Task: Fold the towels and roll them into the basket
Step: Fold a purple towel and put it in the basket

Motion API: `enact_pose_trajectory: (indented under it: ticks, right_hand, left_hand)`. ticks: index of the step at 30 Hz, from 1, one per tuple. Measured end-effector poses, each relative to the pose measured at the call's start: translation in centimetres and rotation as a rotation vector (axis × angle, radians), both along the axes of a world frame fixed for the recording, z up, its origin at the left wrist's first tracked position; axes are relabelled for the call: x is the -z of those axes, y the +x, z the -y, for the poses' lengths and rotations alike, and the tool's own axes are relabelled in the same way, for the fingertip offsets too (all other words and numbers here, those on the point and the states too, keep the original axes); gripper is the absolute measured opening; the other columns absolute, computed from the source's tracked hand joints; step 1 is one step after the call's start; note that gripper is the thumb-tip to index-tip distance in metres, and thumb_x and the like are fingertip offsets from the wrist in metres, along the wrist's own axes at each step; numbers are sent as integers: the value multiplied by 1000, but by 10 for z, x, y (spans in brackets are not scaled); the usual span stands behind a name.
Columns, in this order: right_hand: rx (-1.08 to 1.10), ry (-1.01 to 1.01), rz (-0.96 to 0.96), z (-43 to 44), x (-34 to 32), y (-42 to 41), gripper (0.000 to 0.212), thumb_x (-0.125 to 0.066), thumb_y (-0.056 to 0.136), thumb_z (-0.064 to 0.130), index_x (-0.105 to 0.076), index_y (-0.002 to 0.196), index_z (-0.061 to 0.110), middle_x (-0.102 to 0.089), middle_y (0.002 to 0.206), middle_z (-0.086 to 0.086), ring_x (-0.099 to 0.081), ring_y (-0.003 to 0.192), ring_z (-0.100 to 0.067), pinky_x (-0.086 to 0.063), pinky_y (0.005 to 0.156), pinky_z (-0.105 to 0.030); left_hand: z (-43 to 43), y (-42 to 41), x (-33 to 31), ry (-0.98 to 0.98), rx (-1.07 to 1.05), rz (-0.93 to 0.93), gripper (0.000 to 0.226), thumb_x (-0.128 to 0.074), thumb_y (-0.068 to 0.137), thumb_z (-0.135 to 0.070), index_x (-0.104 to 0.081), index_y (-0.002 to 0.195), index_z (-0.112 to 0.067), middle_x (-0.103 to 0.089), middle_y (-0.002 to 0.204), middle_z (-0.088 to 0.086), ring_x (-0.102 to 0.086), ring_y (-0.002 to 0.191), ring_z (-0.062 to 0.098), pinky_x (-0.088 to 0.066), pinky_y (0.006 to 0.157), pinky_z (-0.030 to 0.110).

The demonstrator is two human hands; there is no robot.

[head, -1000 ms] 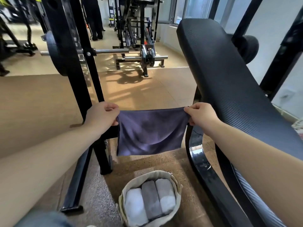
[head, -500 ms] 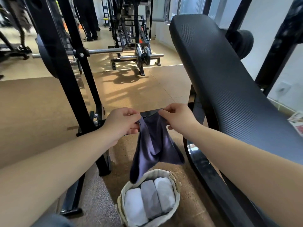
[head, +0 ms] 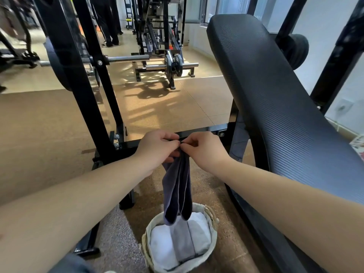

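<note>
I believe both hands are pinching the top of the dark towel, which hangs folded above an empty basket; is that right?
Not quite: the basket is not empty; the head view shows three rolled towels in it. Otherwise yes: the left hand and right hand pinch the top of the dark towel, which hangs folded above the basket.
</note>
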State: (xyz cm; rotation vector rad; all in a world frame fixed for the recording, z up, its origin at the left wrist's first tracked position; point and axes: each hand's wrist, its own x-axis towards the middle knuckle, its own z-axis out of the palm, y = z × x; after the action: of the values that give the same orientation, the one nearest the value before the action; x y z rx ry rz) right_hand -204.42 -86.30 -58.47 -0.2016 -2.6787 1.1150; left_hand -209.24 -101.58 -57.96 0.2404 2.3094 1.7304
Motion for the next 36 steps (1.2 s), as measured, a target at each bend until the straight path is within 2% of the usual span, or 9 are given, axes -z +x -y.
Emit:
enact_pose_trajectory:
  ticks: [3, 8, 12, 15, 18, 24, 29, 33, 36]
  right_hand:
    - [-32, 84, 7, 3, -1, 2, 15, -66, 94, 30, -79, 95, 24, -75, 86, 5, -68, 85, -11, -57, 77, -33]
    - [-53, 171, 5, 6, 5, -1, 26, -74, 86, 47, -73, 89, 21, -71, 80, 6, -66, 77, -13, -56, 70, -36]
    - [-29, 162, -20, 1, 7, -2, 10, -72, 87, 27, -73, 94, 19, -72, 87, 5, -67, 83, -14, -57, 77, -38]
    - [3, 60, -14, -3, 9, -2, 9, -68, 86, 21, -74, 93, 22, -72, 84, 9, -67, 81, -8, -58, 76, -32]
    - [18, -21, 19, -9, 11, -3, 12, -66, 88, 22, -74, 96, 25, -72, 85, 12, -66, 82, -3, -55, 75, -24]
    - [61, -311, 66, -20, 14, -5, 14, -63, 91, 15, -72, 100, 21, -74, 89, 2, -71, 80, -20, -64, 63, -35]
    - [76, -444, 63, -24, 17, -7, 14, -65, 91, 14, -71, 102, 19, -70, 90, 0, -66, 81, -17, -63, 64, -34]
    - [67, -499, 39, -21, 13, -7, 11, -64, 91, 11, -71, 99, 15, -70, 88, -3, -66, 83, -18, -65, 71, -39]
    - [82, -525, 33, -22, 13, -10, 11, -65, 90, 13, -71, 98, 16, -68, 85, -1, -68, 81, -20, -65, 73, -42]
  left_hand:
    - [1, 0, 0, -57, 29, -47, 24, -64, 95, -9, -71, 115, -21, -77, 90, 3, -76, 75, 13, -61, 65, 28]
    - [2, 0, -3, -152, 78, -137, 36, -52, 97, -11, -65, 121, -35, -75, 94, 1, -75, 77, 20, -64, 73, 37]
    - [4, 0, -2, -141, 130, -126, 44, -45, 97, -8, -61, 129, -34, -76, 96, 1, -76, 85, 14, -64, 78, 43]
    - [6, -1, 1, -176, 166, -151, 46, -44, 99, -10, -58, 134, -34, -77, 95, -7, -73, 87, 5, -64, 78, 35]
    - [10, -5, 7, -209, 146, -175, 39, -46, 100, -13, -62, 130, -32, -75, 97, -12, -70, 92, 4, -63, 79, 32]
    - [30, -23, 20, -372, 80, -234, 23, -57, 98, -23, -69, 115, -35, -64, 103, -20, -62, 96, 5, -57, 95, 38]
    - [37, -24, 21, -368, 172, -99, 26, -63, 97, -39, -68, 121, -31, -64, 111, -14, -70, 96, 21, -62, 86, 43]
    - [37, -23, 23, -405, 271, -98, 31, -68, 91, -44, -69, 120, -33, -69, 111, -15, -70, 98, 14, -63, 77, 34]
    - [35, -22, 24, -530, 309, -144, 21, -72, 87, -35, -72, 108, -34, -73, 101, -14, -70, 82, 12, -59, 70, 31]
